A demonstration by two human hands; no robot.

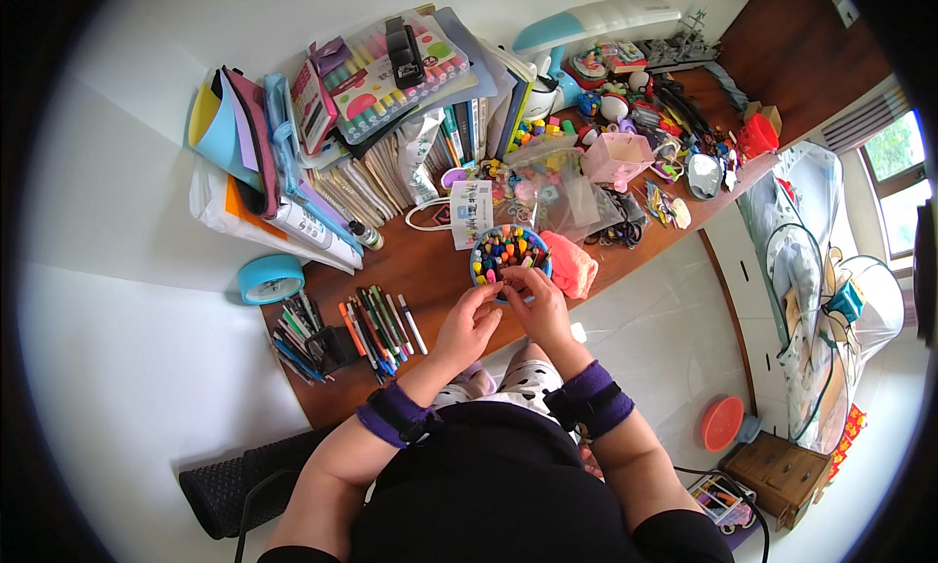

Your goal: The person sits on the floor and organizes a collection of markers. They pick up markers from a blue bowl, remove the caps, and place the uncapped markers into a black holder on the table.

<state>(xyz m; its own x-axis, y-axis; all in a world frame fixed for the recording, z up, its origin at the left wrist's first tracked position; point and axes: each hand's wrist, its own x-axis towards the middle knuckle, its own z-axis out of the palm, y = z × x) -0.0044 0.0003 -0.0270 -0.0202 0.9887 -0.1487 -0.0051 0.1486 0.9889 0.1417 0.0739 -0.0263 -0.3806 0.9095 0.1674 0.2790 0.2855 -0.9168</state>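
At the desk's front edge stands a round blue container (550,265) packed with colourful pens or crayons (508,247), their ends pointing up. My left hand (471,322) and my right hand (540,307) meet at its near rim. The fingertips of both are pinched close together; whatever lies between them is too small to make out. An orange-pink cloth (572,266) sits against the container's right side, beside my right hand. Left of my hands, several pens and markers (381,328) lie side by side on the brown desk (322,392).
A black pen holder (332,348) with more pens and a blue tape roll (272,280) are at the left end. Behind stand upright books (352,187) and a marker case (401,79). Toys, a pink box (618,159) and a desk lamp (596,23) crowd the back right.
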